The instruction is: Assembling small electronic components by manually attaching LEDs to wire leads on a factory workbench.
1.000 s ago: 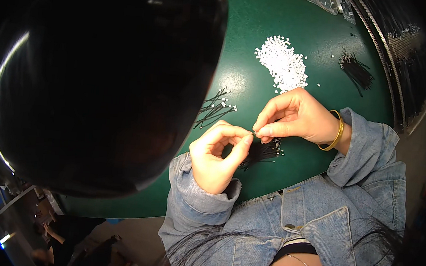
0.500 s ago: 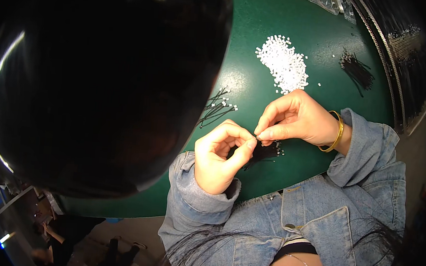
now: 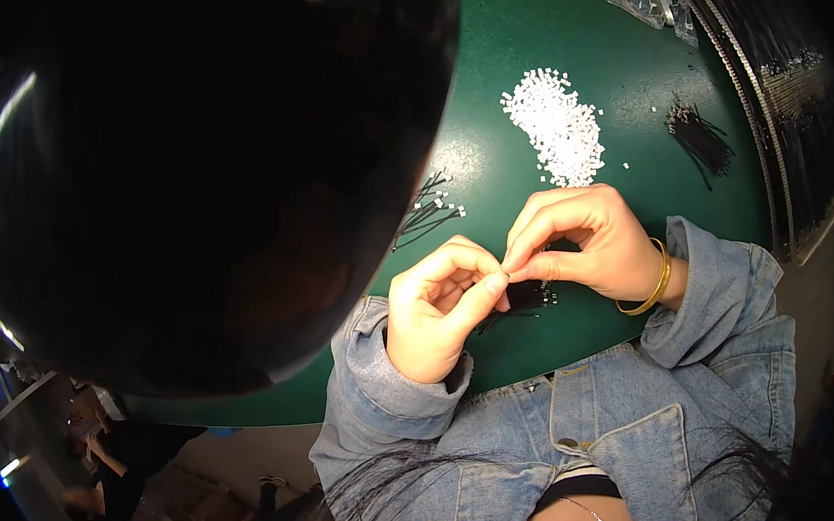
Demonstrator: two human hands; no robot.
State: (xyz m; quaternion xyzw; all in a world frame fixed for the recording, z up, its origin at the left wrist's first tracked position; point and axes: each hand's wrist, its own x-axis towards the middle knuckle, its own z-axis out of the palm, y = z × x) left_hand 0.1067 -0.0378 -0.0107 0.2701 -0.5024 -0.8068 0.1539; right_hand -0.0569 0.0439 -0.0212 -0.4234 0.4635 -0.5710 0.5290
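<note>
Green tabletop (image 3: pixel 638 62) takes up most of the view, and a big glossy black rounded thing (image 3: pixel 197 194) blocks pretty much everything on the left, so treat my read on progress as a partial one.

Both hands are near the front edge, fingertips meeting. The left hand (image 3: pixel 429 322) has thumb and index pinched tight, other fingers curled in; the right hand (image 3: pixel 618 252) comes at the same spot with its own narrow pinch. They look closed on one tiny workpiece, but it's so buried between the tips that I honestly can't make out its shape or colour.

Just beyond the right hand is the pile of white pieces (image 3: pixel 559 130): little blocky bits, loosely heaped, a few strays off to the side. Loads of those unused, so I'd call this nowhere near finished.

Over by the right side of the tabletop there's a bundle of dark leads (image 3: pixel 706 141), thin, fanned out, with pale ends bunched together. The leads with white ends (image 3: pixel 436 202), left of the pile and partly cut off by the black thing, are black and straightish, crossing each other, and I'd guess those are the done ones. Smallest visible bunch is the black strands (image 3: pixel 524 296) right under the hands, half covered, their ends just light specks, too small to tell if they're capped.
</note>
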